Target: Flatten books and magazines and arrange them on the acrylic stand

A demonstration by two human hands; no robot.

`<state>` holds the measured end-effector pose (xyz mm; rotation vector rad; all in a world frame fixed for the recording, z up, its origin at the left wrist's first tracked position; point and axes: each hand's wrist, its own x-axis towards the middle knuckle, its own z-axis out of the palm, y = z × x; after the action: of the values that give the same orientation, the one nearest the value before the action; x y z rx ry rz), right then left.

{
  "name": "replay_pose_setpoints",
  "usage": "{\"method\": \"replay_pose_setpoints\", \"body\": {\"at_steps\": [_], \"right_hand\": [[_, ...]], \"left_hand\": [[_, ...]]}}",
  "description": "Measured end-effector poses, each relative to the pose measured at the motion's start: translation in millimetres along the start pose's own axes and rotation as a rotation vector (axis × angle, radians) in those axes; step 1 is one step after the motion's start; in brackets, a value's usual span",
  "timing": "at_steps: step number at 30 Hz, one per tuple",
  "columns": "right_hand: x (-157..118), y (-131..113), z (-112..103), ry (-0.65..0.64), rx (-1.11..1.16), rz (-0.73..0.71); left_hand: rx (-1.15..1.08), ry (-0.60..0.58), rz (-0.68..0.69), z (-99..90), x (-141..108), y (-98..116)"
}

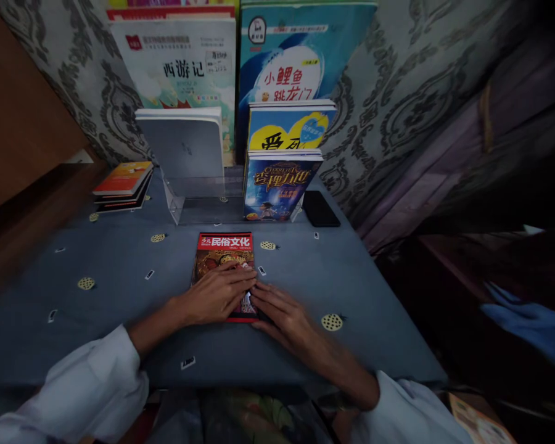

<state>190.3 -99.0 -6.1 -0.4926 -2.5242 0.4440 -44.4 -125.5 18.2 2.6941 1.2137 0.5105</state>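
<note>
Red book (229, 243) face up on bench (124, 259), ahead of the wearer, cover partly hidden. Left hand (213, 296): fingers extended, close together, laid over cover. Right hand (284, 311): fingers loosely extended at the book's right edge; no grip seen in either. Risk, my estimate: uneven pressure could skew the book on the cloth or crease its cover. A hard forward push might strike the clear rack (208, 209) at 12 o'clock, tipping its upright books (282, 185). Phone (321, 208) at 2 o'clock, small books (123, 180) at 10.
</note>
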Motion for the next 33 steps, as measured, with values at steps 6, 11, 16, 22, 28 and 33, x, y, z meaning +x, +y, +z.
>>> {"method": "replay_pose_setpoints", "body": {"at_steps": [6, 11, 16, 22, 28, 33], "right_hand": [[8, 6, 0, 0.018, -0.060, -0.016], [19, 10, 2, 0.049, -0.071, -0.050], [25, 19, 6, 0.070, -0.106, -0.088], [27, 23, 8, 0.082, -0.120, -0.086], [28, 19, 6, 0.099, -0.131, -0.090], [27, 21, 9, 0.106, -0.148, -0.104]], "left_hand": [[0.034, 0.005, -0.027, -0.2, 4, -9], [0.055, 0.022, -0.022, -1.2, 11, -18], [0.062, 0.034, -0.029, -1.4, 15, -26], [0.045, 0.029, -0.043, 0.4, 16, -32], [0.064, 0.000, -0.056, -1.9, 16, -31], [0.106, -0.042, -0.058, -5.1, 27, -40]]}}
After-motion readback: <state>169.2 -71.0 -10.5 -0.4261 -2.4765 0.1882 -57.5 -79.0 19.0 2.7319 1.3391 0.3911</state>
